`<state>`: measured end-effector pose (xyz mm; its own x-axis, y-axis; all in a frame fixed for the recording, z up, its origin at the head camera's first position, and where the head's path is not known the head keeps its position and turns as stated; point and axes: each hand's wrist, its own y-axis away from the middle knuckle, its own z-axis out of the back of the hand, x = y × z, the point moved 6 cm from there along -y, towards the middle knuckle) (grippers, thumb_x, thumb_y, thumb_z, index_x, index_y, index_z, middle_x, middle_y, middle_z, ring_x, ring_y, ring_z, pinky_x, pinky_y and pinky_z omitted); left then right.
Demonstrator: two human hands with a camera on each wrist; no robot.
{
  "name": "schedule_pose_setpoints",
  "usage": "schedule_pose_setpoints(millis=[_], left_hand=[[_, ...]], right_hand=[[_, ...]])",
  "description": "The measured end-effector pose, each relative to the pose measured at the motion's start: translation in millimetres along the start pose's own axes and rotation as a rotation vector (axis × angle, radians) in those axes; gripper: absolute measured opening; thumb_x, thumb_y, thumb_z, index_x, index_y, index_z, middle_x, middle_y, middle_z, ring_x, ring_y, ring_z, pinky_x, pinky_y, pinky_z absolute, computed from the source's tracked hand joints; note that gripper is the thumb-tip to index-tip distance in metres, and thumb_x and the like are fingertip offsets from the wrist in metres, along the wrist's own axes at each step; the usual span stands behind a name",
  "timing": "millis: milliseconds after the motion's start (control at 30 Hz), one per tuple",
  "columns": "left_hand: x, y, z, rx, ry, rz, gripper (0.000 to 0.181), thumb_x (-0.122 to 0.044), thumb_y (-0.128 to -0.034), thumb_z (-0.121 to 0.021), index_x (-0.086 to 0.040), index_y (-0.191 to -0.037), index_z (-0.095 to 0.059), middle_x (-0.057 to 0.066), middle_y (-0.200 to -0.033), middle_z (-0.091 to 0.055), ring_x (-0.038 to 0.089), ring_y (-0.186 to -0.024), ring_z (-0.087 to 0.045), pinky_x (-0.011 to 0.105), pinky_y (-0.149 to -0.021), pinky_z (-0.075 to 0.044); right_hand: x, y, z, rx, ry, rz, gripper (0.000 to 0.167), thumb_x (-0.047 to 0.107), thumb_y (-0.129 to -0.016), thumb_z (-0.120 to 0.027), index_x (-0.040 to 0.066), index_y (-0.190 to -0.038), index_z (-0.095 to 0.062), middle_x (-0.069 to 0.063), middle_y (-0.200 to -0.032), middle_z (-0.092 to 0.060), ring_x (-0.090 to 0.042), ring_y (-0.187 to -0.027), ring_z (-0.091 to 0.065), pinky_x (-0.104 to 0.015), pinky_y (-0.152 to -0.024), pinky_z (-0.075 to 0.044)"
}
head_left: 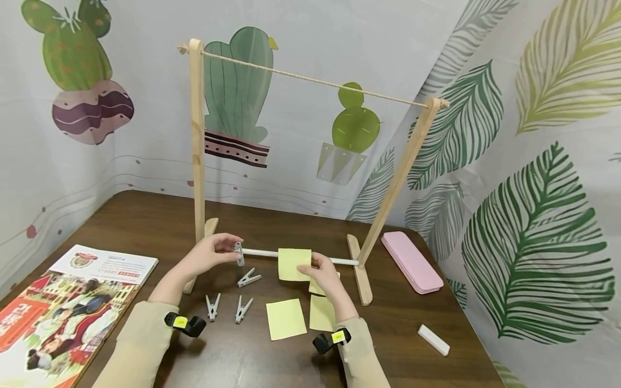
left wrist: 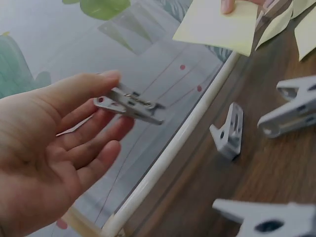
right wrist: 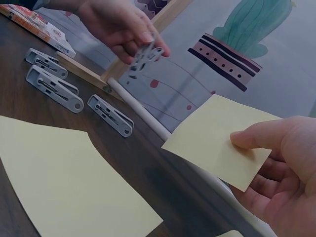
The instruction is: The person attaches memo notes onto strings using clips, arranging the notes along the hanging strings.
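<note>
Between thumb and fingers my left hand (head_left: 214, 252) pinches a grey clothespin (left wrist: 132, 104), held up above the table near the rack's left post. My right hand (head_left: 324, 274) holds a yellow sticky note (right wrist: 222, 138) by its right edge, thumb on the front and fingers behind. Three more clothespins lie on the table: one clothespin (head_left: 249, 277) just below the left hand, another clothespin (head_left: 212, 307) to the left, and a third clothespin (head_left: 243, 309) beside it. Several more yellow notes (head_left: 286, 319) lie under and beside the right forearm.
A wooden rack (head_left: 198, 140) with a rope (head_left: 310, 80) strung between its posts and a white lower bar (head_left: 261, 253) stands at the back. On the left is a magazine (head_left: 73, 318). A pink case (head_left: 412, 262) and a white block (head_left: 434, 340) lie on the right.
</note>
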<state>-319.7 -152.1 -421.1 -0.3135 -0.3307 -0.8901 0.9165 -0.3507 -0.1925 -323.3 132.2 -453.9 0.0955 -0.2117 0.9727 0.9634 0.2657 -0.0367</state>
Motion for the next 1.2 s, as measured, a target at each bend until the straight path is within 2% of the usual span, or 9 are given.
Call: schedule_pose_setpoints(millis=[233,400,500,667,867,1000,1100,1133,1200], left_hand=[[-16.8,-8.1,1.7,-0.096,0.048,0.010,0.043,-0.014,-0.0900,-0.071,0.005,-0.127,-0.059,0.021,-0.109,-0.068,0.002,-0.094,-0.061,0.020,-0.079,-0.052],[-28.5,-15.5,9.8,-0.157,-0.003,0.012,0.045,-0.022,-0.0892,-0.073,0.000,-0.126,-0.061,0.017,-0.104,-0.069,0.004,-0.088,-0.062,0.022,-0.074,-0.051],[-34.2,-19.0,15.8,-0.180,-0.032,0.014,0.045,-0.025,-0.0891,-0.073,-0.003,-0.127,-0.062,0.014,-0.106,-0.070,0.006,-0.090,-0.062,0.023,-0.075,-0.052],[-44.9,-23.6,23.4,-0.183,-0.053,0.004,0.048,-0.028,-0.0899,-0.072,-0.006,-0.131,-0.060,0.015,-0.112,-0.070,0.006,-0.098,-0.061,0.023,-0.080,-0.051],[-63.1,-28.6,32.9,-0.186,-0.031,-0.005,0.050,-0.029,-0.0873,-0.075,-0.008,-0.131,-0.061,0.015,-0.110,-0.071,0.001,-0.090,-0.064,0.021,-0.079,-0.052],[-80.1,-32.6,41.2,-0.186,-0.017,-0.010,0.047,-0.027,-0.0872,-0.075,-0.007,-0.128,-0.063,0.014,-0.109,-0.072,-0.002,-0.087,-0.066,0.019,-0.079,-0.052],[-93.6,-36.2,48.0,-0.173,-0.057,-0.021,0.046,-0.026,-0.0870,-0.075,-0.008,-0.128,-0.064,0.013,-0.108,-0.073,-0.002,-0.087,-0.066,0.020,-0.078,-0.052],[-98.3,-37.7,50.1,-0.164,-0.075,-0.026,0.046,-0.026,-0.0871,-0.075,-0.008,-0.128,-0.064,0.013,-0.108,-0.072,-0.001,-0.087,-0.066,0.020,-0.078,-0.052],[-108.8,-40.6,54.2,-0.151,-0.115,-0.046,0.046,-0.024,-0.0875,-0.075,-0.008,-0.129,-0.064,0.015,-0.110,-0.072,-0.001,-0.086,-0.065,0.020,-0.078,-0.052]], right_hand=[[6.1,-0.7,-0.7,-0.029,0.026,0.015,0.026,0.005,-0.091,-0.066,-0.008,-0.113,-0.062,-0.011,-0.100,-0.069,-0.007,-0.084,-0.064,-0.028,-0.084,-0.051],[10.6,-3.2,-2.1,-0.042,0.053,0.034,0.027,0.002,-0.092,-0.062,-0.008,-0.118,-0.061,-0.022,-0.110,-0.069,-0.012,-0.091,-0.066,-0.030,-0.086,-0.052],[13.8,-7.6,-4.5,-0.033,0.059,0.043,0.028,0.000,-0.092,-0.061,-0.008,-0.120,-0.061,-0.024,-0.112,-0.068,-0.014,-0.094,-0.066,-0.030,-0.086,-0.053],[20.7,-17.8,-8.0,-0.027,0.071,0.065,0.026,-0.001,-0.092,-0.061,-0.010,-0.117,-0.060,-0.025,-0.110,-0.068,-0.012,-0.091,-0.065,-0.028,-0.083,-0.053],[38.3,-30.0,-8.4,-0.059,0.086,0.096,0.024,-0.001,-0.091,-0.063,-0.007,-0.114,-0.063,-0.022,-0.102,-0.069,-0.008,-0.081,-0.061,-0.024,-0.076,-0.050],[52.4,-38.4,-8.4,-0.097,0.142,0.129,0.022,0.002,-0.090,-0.067,-0.006,-0.110,-0.065,-0.018,-0.092,-0.069,-0.007,-0.076,-0.059,-0.022,-0.070,-0.049],[71.7,-38.4,-11.5,-0.102,0.176,0.140,0.022,0.004,-0.090,-0.068,-0.006,-0.110,-0.065,-0.018,-0.091,-0.068,-0.007,-0.074,-0.058,-0.021,-0.067,-0.048],[79.1,-37.9,-13.0,-0.099,0.179,0.140,0.023,0.004,-0.090,-0.068,-0.006,-0.110,-0.064,-0.019,-0.092,-0.068,-0.008,-0.074,-0.058,-0.024,-0.068,-0.050],[85.9,-42.4,-15.2,-0.099,0.180,0.151,0.024,0.004,-0.090,-0.068,-0.006,-0.111,-0.064,-0.020,-0.094,-0.068,-0.007,-0.075,-0.059,-0.024,-0.069,-0.051]])
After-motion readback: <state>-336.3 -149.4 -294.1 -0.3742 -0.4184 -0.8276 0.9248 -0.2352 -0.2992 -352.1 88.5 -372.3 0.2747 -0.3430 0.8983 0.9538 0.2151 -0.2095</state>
